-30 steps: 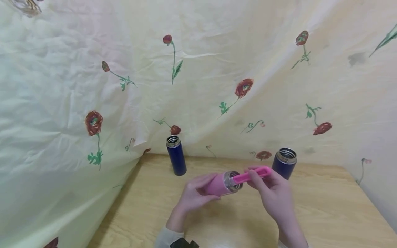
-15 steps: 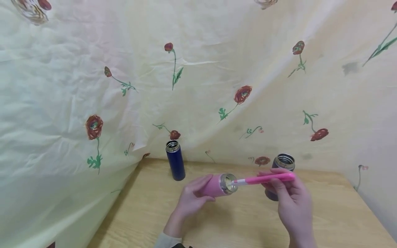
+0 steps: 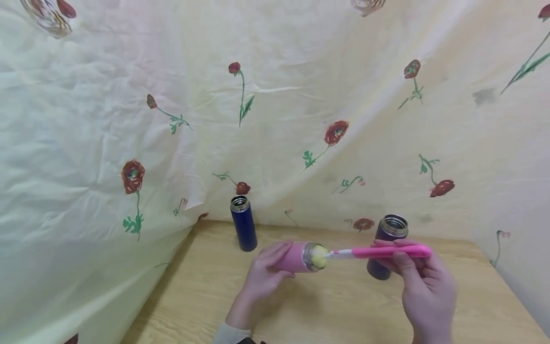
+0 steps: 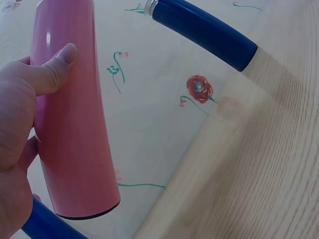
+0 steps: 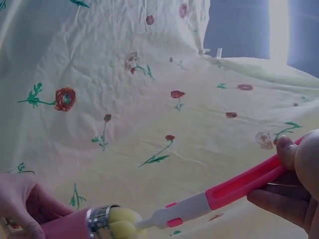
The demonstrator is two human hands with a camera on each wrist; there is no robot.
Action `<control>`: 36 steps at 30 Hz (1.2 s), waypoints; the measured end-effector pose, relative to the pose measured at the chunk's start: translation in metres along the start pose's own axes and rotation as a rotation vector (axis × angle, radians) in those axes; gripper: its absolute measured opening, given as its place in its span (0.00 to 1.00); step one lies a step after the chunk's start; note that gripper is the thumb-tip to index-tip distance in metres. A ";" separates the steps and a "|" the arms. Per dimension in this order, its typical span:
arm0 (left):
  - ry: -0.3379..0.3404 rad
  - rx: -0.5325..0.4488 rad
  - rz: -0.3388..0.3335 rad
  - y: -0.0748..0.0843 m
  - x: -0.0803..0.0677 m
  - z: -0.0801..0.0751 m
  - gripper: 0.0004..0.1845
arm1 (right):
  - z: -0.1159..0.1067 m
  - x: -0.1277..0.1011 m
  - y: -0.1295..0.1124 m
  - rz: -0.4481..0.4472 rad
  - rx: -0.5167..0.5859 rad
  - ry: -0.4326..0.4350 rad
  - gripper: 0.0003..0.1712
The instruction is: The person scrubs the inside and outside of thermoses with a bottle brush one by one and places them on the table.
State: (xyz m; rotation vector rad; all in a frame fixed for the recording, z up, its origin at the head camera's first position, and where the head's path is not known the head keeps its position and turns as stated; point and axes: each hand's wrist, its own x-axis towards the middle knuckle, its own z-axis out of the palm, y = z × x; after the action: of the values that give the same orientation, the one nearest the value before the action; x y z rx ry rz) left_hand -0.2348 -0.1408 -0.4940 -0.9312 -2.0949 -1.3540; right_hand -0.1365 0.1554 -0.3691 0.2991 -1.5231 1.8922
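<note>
Your right hand (image 3: 423, 279) has drawn the brush (image 3: 378, 252) back, so its soft yellow sponge (image 3: 319, 256) now sits at the flask (image 3: 296, 258) mouth, above the table's (image 3: 326, 310) far half. Your left hand (image 3: 266, 272) wraps the smooth, slippery pink barrel; grip mid-body. The stiff plastic handle is light.

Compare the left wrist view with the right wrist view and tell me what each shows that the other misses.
Only the left wrist view shows the wooden table, a blue bottle by the flowered cloth, and the closed base of the pink bottle, gripped by the left hand with its thumb across the side.

Only the right wrist view shows the right hand gripping the pink brush handle, with the yellow sponge head at the bottle's metal mouth.

Both show the pink bottle, the left hand's fingers and the flowered cloth.
</note>
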 end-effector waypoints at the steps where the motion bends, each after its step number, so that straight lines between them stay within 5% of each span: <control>1: 0.008 0.018 0.021 -0.001 0.000 0.000 0.41 | -0.001 0.000 -0.001 0.003 0.005 0.022 0.10; 10: 0.033 0.026 0.075 -0.002 0.000 -0.002 0.38 | -0.002 0.000 -0.014 0.091 -0.077 0.170 0.14; 16: 0.096 0.035 0.151 -0.003 0.003 -0.003 0.36 | 0.002 -0.001 -0.017 0.075 0.064 0.344 0.19; 19: 0.123 0.046 0.175 -0.003 0.003 -0.002 0.36 | 0.002 -0.002 -0.018 0.039 0.100 0.366 0.19; 24: 0.149 0.079 0.103 -0.002 0.003 0.001 0.38 | 0.002 -0.005 -0.011 -0.043 0.110 0.161 0.11; 29: 0.151 0.068 -0.044 0.004 0.003 -0.001 0.40 | 0.000 -0.007 0.003 -0.205 0.265 -0.111 0.07; 36: 0.080 -0.035 -0.099 0.008 0.001 -0.009 0.39 | -0.003 -0.003 0.012 -0.186 0.245 -0.228 0.09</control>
State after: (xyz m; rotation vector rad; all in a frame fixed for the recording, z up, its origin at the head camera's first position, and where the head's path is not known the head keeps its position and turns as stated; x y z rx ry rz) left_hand -0.2293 -0.1463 -0.4850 -0.7830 -2.0878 -1.4568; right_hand -0.1413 0.1559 -0.3804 0.7643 -1.3506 1.9452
